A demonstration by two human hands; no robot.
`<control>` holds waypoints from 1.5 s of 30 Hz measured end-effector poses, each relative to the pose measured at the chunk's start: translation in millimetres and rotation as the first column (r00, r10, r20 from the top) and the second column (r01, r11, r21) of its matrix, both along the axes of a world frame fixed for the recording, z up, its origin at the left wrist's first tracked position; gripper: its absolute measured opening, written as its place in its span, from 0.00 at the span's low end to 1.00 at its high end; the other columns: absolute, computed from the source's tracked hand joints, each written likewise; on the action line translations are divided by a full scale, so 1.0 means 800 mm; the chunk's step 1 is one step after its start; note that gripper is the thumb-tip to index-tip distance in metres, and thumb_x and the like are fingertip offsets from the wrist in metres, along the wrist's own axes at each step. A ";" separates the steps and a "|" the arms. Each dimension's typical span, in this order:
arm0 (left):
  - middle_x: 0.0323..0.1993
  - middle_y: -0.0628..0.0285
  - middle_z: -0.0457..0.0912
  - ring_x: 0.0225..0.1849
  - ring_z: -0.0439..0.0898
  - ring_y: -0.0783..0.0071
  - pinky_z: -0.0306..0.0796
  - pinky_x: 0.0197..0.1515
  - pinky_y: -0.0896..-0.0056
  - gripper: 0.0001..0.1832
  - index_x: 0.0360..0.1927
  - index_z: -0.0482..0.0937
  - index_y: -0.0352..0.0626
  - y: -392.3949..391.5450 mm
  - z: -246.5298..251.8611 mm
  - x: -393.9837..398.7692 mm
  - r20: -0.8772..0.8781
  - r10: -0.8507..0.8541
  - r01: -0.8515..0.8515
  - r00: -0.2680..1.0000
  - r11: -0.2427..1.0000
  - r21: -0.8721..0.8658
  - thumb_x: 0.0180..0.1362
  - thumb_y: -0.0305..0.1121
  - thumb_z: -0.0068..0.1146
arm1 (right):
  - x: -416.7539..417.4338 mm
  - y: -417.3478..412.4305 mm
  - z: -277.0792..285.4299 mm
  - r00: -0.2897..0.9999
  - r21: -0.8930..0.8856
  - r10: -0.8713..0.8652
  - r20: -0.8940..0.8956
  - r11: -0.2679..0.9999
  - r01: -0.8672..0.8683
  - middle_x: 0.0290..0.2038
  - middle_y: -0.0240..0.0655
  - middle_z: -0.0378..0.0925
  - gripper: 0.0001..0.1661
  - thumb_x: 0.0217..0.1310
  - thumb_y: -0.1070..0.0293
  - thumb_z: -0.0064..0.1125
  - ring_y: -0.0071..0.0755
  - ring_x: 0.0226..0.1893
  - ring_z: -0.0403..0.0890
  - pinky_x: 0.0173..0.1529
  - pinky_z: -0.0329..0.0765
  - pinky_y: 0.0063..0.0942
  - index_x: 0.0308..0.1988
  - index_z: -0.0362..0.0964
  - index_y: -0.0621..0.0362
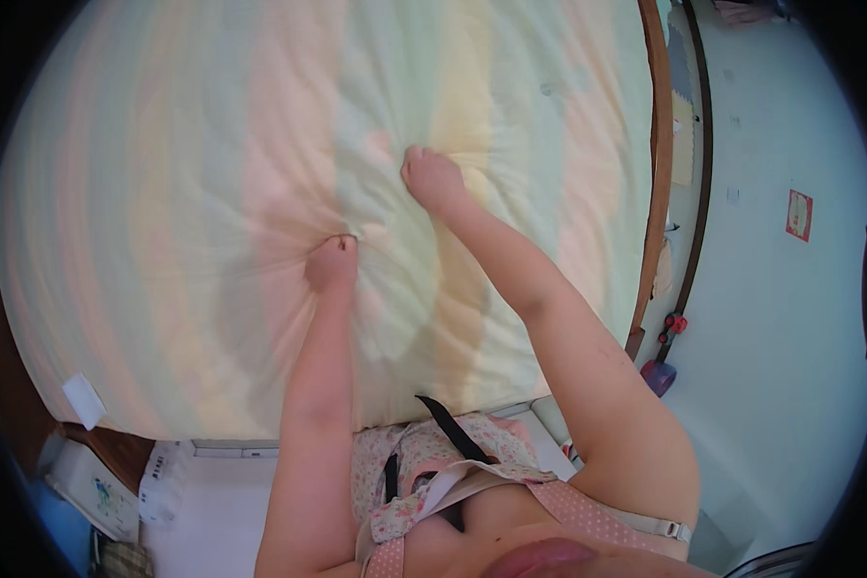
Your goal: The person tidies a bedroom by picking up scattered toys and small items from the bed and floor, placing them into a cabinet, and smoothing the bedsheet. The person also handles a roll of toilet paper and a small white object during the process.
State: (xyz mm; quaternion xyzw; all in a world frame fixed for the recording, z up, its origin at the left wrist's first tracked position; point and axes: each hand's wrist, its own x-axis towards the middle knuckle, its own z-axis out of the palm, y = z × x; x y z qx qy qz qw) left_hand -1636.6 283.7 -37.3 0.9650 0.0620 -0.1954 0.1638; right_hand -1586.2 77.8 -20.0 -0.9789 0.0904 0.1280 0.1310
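Observation:
A striped quilt (pixel 282 130) in pale pink, yellow and green is spread over a bed before me. My left hand (pixel 332 264) grips a pinch of the fabric near the middle, and creases run out from it. Farther forward and to the right, my right hand (pixel 432 177) is closed in a fist on the quilt; folds lie beside it, but whether cloth is inside the fist cannot be told. A white tag (pixel 84 401) lies at the quilt's lower left corner.
A wooden bed rail (pixel 661 173) runs along the right side. Beyond it, a red toy vehicle (pixel 673 326) and a purple object (pixel 658 377) are near the wall (pixel 766 303). A white storage box (pixel 97 488) and a white package (pixel 160 480) stand at the lower left.

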 end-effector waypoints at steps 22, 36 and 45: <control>0.14 0.63 0.72 0.16 0.73 0.62 0.67 0.17 0.61 0.10 0.14 0.70 0.49 -0.001 -0.037 -0.039 0.542 -0.242 0.157 0.805 0.967 0.199 0.49 0.34 0.49 | 0.055 -0.285 0.011 0.635 -0.064 -0.637 0.437 0.682 0.728 0.26 0.49 0.76 0.26 0.58 0.53 0.35 0.54 0.29 0.77 0.35 0.72 0.45 0.26 0.73 0.61; 0.14 0.63 0.70 0.15 0.72 0.62 0.66 0.16 0.62 0.10 0.14 0.68 0.49 -0.002 -0.040 -0.044 0.548 -0.266 0.162 0.793 0.959 0.232 0.48 0.34 0.50 | 0.055 -0.282 -0.029 0.913 -0.285 -0.327 0.242 0.876 0.390 0.30 0.48 0.77 0.23 0.60 0.54 0.34 0.53 0.33 0.77 0.39 0.72 0.45 0.33 0.71 0.59; 0.13 0.63 0.71 0.14 0.72 0.62 0.66 0.15 0.61 0.12 0.12 0.67 0.49 -0.002 -0.039 -0.045 0.581 -0.281 0.160 0.764 0.955 0.251 0.48 0.35 0.50 | -0.059 -0.136 0.004 0.977 -0.164 -0.213 0.011 0.963 0.212 0.23 0.48 0.76 0.14 0.55 0.63 0.41 0.51 0.25 0.78 0.30 0.74 0.45 0.25 0.70 0.58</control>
